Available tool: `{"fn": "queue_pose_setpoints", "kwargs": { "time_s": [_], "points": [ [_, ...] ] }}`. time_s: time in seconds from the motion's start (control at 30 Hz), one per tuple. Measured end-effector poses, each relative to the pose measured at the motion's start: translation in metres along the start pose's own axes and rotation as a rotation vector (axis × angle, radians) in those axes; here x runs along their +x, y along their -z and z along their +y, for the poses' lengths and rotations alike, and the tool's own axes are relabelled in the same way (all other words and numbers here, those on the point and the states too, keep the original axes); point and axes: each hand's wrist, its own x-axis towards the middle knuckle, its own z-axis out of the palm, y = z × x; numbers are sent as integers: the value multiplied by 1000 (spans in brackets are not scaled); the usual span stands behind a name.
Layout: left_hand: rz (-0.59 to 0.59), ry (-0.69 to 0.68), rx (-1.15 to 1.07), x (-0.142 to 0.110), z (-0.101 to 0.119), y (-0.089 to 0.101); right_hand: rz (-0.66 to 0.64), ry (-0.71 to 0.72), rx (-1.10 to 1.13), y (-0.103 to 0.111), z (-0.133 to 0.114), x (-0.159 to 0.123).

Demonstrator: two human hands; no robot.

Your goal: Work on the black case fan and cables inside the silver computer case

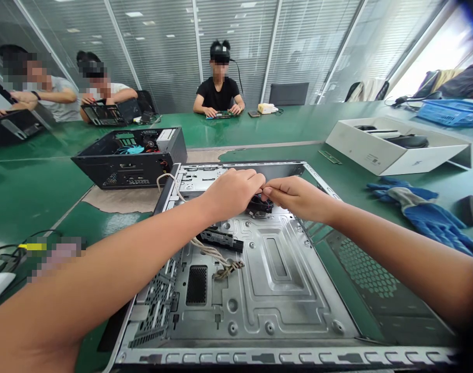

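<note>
An open metal computer case (pixel 236 311) lies on its side in front of me. Above its far part, my left hand (pixel 234 192) and my right hand (pixel 300 197) meet with fingertips pinched together. Whatever sits between the fingers is hidden or too small to make out. Just below them is a dark part (pixel 261 205), perhaps a bundle of black cables, partly covered by my hands. A bundle of beige cables (pixel 215 251) with a twisted end lies on the case floor, beside a black and silver bracket (pixel 223 240).
Beyond the case, to the left, stands a smaller black computer case (pixel 133 166). On the right are a white box (pixel 372 155), blue gloves (pixel 426 207), a memory stick (pixel 330 157) and a blue basket (pixel 452 113). Several people sit across the green table (pixel 290 127), handling computer parts.
</note>
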Motion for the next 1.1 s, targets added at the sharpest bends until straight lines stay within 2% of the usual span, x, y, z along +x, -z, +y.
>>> {"fn": "queue_pose_setpoints", "kwargs": {
  "time_s": [0.2, 0.47, 0.87, 1.1],
  "points": [
    [19, -12, -57, -2, -3, 1, 2, 14, -22, 0, -1, -1],
    [37, 62, -75, -1, -3, 0, 24, 2, -38, -1, -2, 1],
    [-41, 41, 4, 0, -4, 2, 24, -21, -44, -1, -3, 0],
    [39, -33, 5, -2, -2, -2, 7, 6, -28, 0, -2, -1]
  ]
}}
